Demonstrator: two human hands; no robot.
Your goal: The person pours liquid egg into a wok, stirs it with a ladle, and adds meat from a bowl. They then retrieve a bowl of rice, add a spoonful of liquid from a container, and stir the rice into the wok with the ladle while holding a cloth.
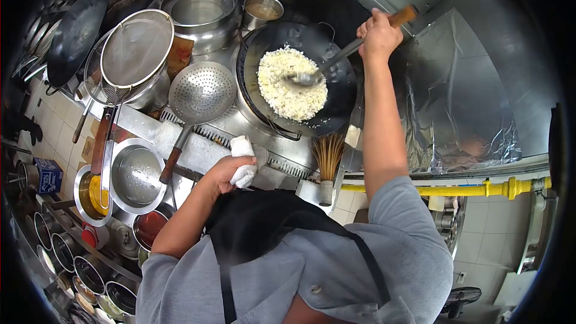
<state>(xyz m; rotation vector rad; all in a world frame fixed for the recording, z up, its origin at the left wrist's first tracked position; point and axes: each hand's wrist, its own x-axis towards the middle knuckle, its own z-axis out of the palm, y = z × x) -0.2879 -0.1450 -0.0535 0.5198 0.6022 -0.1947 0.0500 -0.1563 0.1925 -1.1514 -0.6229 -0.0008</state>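
My right hand (pixel 381 39) is closed around the long handle of a metal wok ladle (pixel 345 54), close to its wooden end. The ladle's head rests in a mound of pale rice (pixel 288 93) and is slightly blurred. That rice lies in a dark wok (pixel 336 99) on the stove, with loose grains along the wok's side. In my left hand (pixel 228 171) is a folded white cloth (pixel 243 159), gripped near the stove's front edge and apart from the wok's near handle.
A perforated skimmer (pixel 203 93) and a mesh strainer (pixel 137 48) lie left of the wok. Behind stands a large metal pot (pixel 201 9). A bamboo brush (pixel 327 159) stands at the front edge. Metal bowls (pixel 138 174) sit lower left; a yellow pipe (pixel 474 190) runs at right.
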